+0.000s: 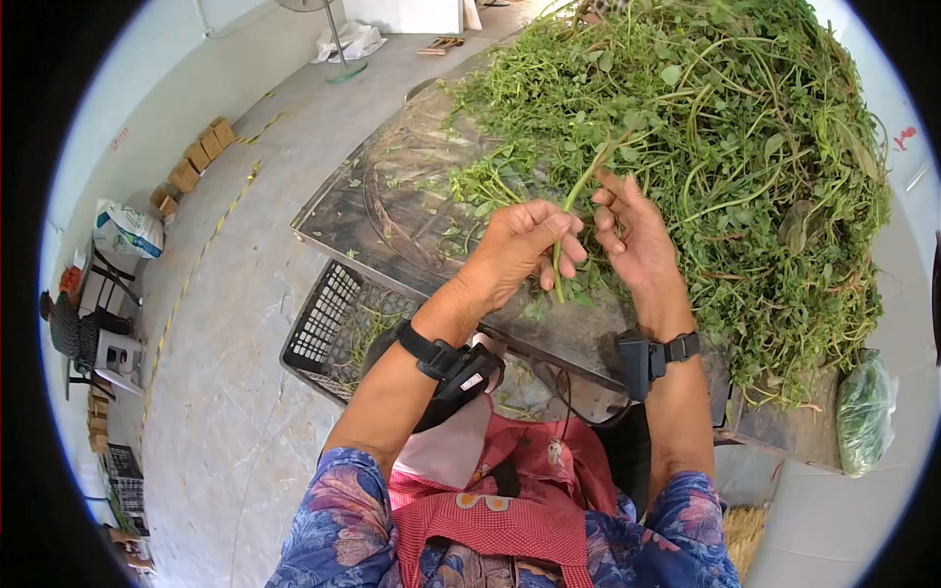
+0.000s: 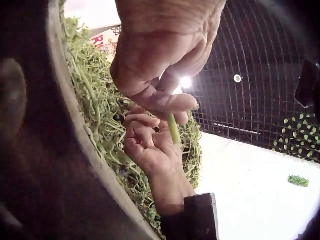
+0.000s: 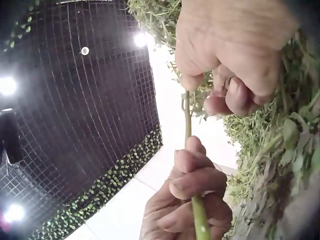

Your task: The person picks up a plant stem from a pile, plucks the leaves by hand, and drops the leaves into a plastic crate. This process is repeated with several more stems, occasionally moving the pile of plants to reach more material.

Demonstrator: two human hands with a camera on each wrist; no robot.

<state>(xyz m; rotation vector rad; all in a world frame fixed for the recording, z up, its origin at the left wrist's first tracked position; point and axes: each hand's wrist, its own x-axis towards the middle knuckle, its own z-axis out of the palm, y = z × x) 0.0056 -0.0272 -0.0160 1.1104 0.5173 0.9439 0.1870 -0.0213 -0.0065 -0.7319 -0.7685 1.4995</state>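
Above the desk [image 1: 397, 186], a green stem [image 1: 584, 182] pinched by the left grip [image 1: 518, 243], the right grip [image 1: 639, 231] half-curled alongside, hold unclear.

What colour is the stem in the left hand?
The stem is green at its lower end and browner higher up; the right wrist view shows it best.

The left hand's grip [image 2: 162, 55] pinches a green stem [image 2: 173, 130].
Below the stem is the right hand's grip [image 2: 154, 152], with bent fingers. Left of the stem is a big pile of leafy plants [image 2: 92, 95].
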